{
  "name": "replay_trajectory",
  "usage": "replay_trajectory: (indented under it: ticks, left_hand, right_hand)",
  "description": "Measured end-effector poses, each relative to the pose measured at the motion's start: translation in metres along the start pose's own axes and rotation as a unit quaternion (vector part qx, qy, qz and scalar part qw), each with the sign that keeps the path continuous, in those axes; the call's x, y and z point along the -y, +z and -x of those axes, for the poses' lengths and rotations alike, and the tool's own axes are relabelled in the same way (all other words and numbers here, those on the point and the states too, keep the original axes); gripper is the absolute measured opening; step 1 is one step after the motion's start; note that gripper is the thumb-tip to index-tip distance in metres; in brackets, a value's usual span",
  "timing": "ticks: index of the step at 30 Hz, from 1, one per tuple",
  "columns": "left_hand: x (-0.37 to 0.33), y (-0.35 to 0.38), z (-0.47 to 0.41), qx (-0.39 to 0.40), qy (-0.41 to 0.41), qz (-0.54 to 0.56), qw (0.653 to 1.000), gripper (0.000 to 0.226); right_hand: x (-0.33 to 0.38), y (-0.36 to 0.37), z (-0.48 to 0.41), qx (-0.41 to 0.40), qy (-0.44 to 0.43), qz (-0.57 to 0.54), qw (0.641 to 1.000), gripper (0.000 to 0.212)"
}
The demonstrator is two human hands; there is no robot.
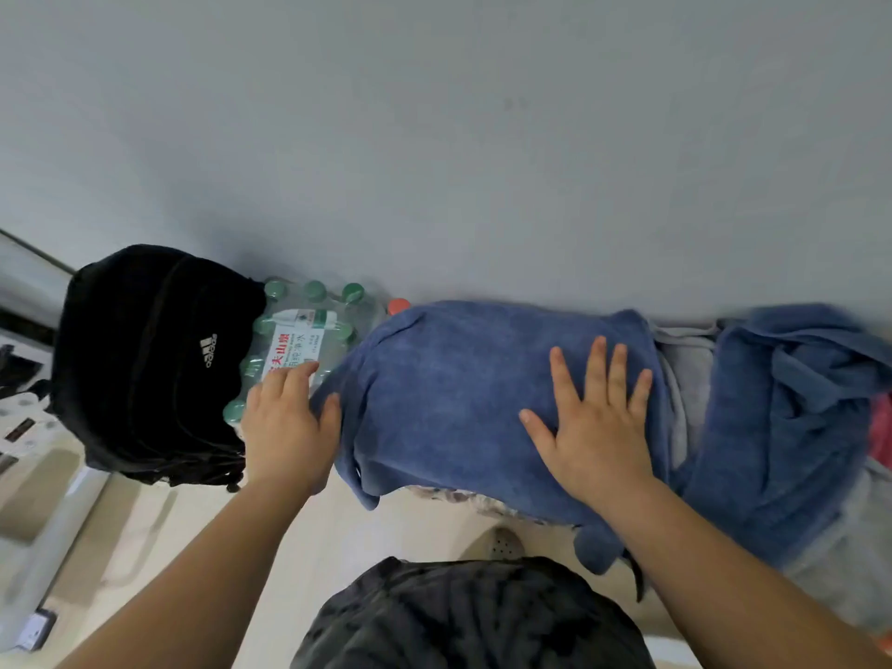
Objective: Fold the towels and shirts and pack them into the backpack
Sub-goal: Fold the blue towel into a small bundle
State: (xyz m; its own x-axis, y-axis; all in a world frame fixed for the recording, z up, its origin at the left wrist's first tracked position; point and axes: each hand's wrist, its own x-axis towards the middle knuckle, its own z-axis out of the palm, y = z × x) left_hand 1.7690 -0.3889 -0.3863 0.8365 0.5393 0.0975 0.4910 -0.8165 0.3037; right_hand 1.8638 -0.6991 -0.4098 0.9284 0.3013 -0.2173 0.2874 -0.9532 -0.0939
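Grey wall [434, 137] behind; blue towel [458, 403] spread at its foot.
Right hand [598, 427] flat on towel, fingers straight and splayed, gripping nothing. Left hand [285, 427] at towel's left edge, thumb on cloth, fingers straight, nothing clasped. Shrink-wrapped water bottles [299, 340] just left; black backpack [145, 364] beside them.

Light is soft, even and rather dim; its source is not shown, possibly overhead. The grey wall [482, 137] is rendered flat, darkened slightly above the backpack [145, 369], whose black folds are almost lost. Lines are bent strongly toward the edges by the wide lens. The blue cloth [796, 403] at far right is smeared; fine detail is softened throughout.
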Motion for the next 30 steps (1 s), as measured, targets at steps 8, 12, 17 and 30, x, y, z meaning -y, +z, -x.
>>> replay_trajectory:
  ticks: [8, 12, 17, 30]
  left_hand:
    - [0.046, 0.004, 0.038, 0.072, -0.113, 0.019, 0.991, 0.043]
    - [0.052, 0.012, 0.033, 0.077, -0.110, 0.039, 0.990, 0.018]
    - [0.052, 0.001, 0.022, 0.074, -0.156, 0.144, 0.974, 0.005]
    - [0.041, -0.088, -0.094, 0.030, 0.058, 0.230, 0.971, 0.007]
  right_hand:
    - [0.107, -0.010, -0.010, 0.059, -0.247, -0.001, 0.967, 0.077]
    - [0.110, 0.013, -0.017, 0.096, -0.245, 0.037, 0.964, 0.075]
    - [0.107, 0.013, -0.017, 0.100, -0.236, 0.035, 0.966, 0.075]
    - [0.130, -0.010, -0.013, 0.124, -0.109, -0.091, 0.982, 0.056]
